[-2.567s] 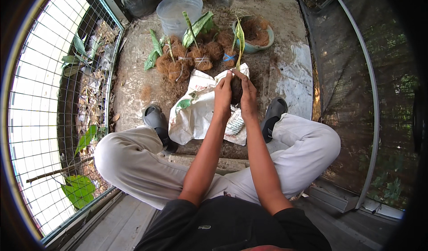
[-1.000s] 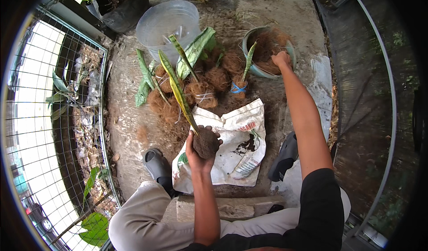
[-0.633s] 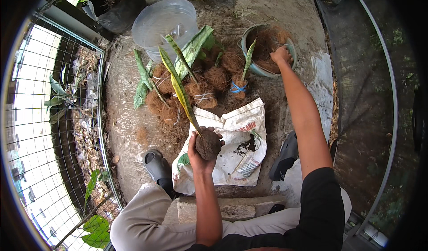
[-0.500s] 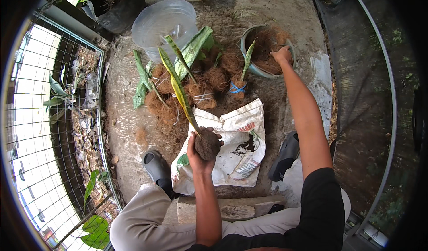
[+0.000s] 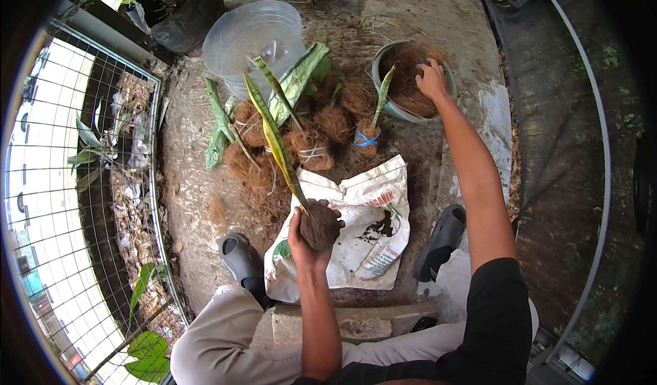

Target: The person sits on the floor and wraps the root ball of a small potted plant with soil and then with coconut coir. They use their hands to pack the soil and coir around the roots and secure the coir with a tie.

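My left hand (image 5: 311, 240) is wrapped round the dark round root ball (image 5: 320, 225) of a snake plant, above a white printed sack (image 5: 356, 262). The plant's long yellow-edged green leaf (image 5: 277, 142) rises up and left from the ball. Out to the far right, my right hand (image 5: 431, 82) reaches into a greyish round tub (image 5: 383, 104) of brown coconut fibre (image 5: 409, 63). Its fingers are bent into the loose fibre, and the fingertips are partly hidden there. Dark crumbs of soil (image 5: 378, 230) lie on the sack.
Several fibre-wrapped root balls (image 5: 332, 123) sit beyond the sack, some with leaves; one is tied with blue string (image 5: 366, 138). A clear plastic tub (image 5: 250, 26) stands behind them. Wire mesh (image 5: 82, 200) runs along the left, dark netting (image 5: 554, 145) along the right.
My right hand has shifted slightly within the tub, its fingers now farther up into the fibre. My left hand keeps the snake plant in nearly the same place.
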Demonstrator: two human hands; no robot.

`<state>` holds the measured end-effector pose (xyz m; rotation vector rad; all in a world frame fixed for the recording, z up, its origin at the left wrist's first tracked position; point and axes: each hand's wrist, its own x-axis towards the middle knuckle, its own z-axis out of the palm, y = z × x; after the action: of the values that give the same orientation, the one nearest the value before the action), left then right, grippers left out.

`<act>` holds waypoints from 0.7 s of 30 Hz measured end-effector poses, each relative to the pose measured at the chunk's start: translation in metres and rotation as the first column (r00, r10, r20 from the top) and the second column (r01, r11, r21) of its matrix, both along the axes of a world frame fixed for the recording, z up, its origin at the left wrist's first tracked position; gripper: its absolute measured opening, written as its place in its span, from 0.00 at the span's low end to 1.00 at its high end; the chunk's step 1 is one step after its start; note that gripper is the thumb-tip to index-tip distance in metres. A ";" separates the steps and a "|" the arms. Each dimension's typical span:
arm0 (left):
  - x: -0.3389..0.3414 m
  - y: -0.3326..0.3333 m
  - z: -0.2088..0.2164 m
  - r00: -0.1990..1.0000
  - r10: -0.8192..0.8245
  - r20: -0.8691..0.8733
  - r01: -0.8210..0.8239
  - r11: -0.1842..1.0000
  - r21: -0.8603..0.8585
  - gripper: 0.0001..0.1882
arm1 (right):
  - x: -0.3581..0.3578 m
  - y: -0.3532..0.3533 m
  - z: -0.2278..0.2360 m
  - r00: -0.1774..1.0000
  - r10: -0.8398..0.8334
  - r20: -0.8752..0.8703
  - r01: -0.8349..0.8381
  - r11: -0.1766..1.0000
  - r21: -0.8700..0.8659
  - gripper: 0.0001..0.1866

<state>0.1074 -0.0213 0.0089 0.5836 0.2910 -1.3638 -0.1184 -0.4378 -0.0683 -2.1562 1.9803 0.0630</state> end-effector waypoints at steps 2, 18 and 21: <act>0.000 0.000 0.001 1.000 0.011 -0.005 -0.011 1.000 -0.002 0.20 | 0.011 0.000 0.000 0.999 -0.048 -0.007 0.049 0.998 0.046 0.20; -0.001 -0.004 -0.001 1.000 0.023 -0.018 -0.023 1.000 0.007 0.20 | -0.030 -0.010 0.018 0.800 -0.209 0.562 0.248 0.969 0.006 0.19; -0.001 -0.005 0.002 0.999 0.029 -0.019 -0.029 1.000 0.006 0.19 | -0.032 -0.003 0.038 0.722 -0.264 0.639 0.352 0.936 -0.012 0.19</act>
<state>0.1068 -0.0264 0.0112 0.5698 0.3180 -1.3410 -0.1508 -0.4409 -0.0299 -1.5571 1.9063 -0.7692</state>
